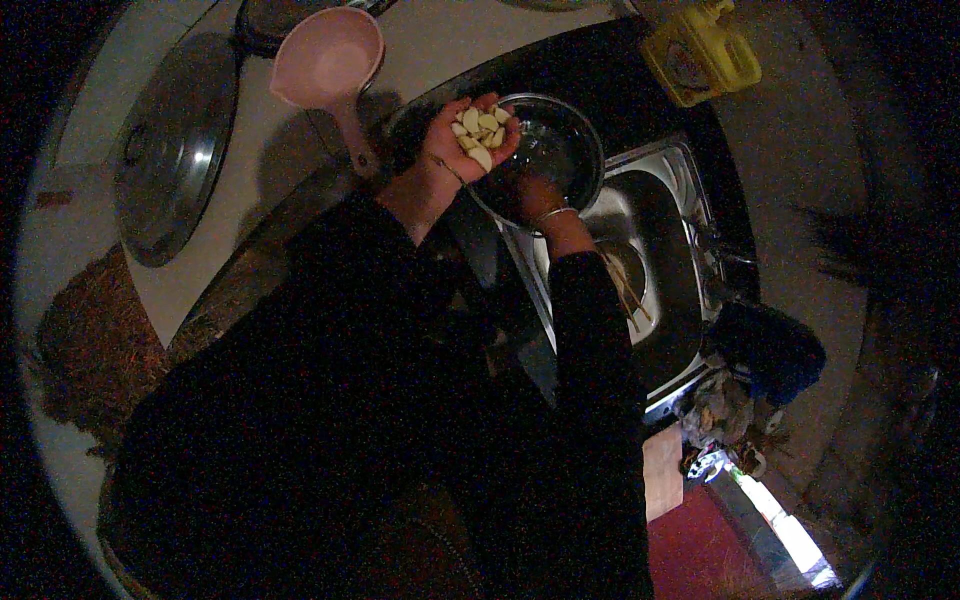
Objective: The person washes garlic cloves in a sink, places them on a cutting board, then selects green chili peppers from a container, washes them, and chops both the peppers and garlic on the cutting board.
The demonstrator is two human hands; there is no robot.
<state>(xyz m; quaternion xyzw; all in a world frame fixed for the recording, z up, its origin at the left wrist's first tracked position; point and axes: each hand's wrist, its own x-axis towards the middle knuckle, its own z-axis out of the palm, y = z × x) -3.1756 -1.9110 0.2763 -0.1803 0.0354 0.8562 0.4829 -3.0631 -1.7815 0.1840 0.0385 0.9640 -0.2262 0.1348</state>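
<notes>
My left hand (439,154) is palm up and cupped, with several pale peeled garlic cloves (480,129) heaped in the palm and against the fingers. It hovers at the left rim of a round bowl (574,150), which stands by the sink's near-left corner and has a shiny rim. My right hand (538,196) reaches down into that bowl, a bangle at the wrist. The bowl's inside is dark with a few glints, so the right fingers and anything they touch are hidden.
A steel sink (679,240) with thin sticks (630,292) in it lies right of the bowl. A pink plastic dipper (330,60) and a large pot lid (176,150) are at left. A yellow plastic jug (701,56) stands behind; a dark blue object (765,349) sits beyond the sink.
</notes>
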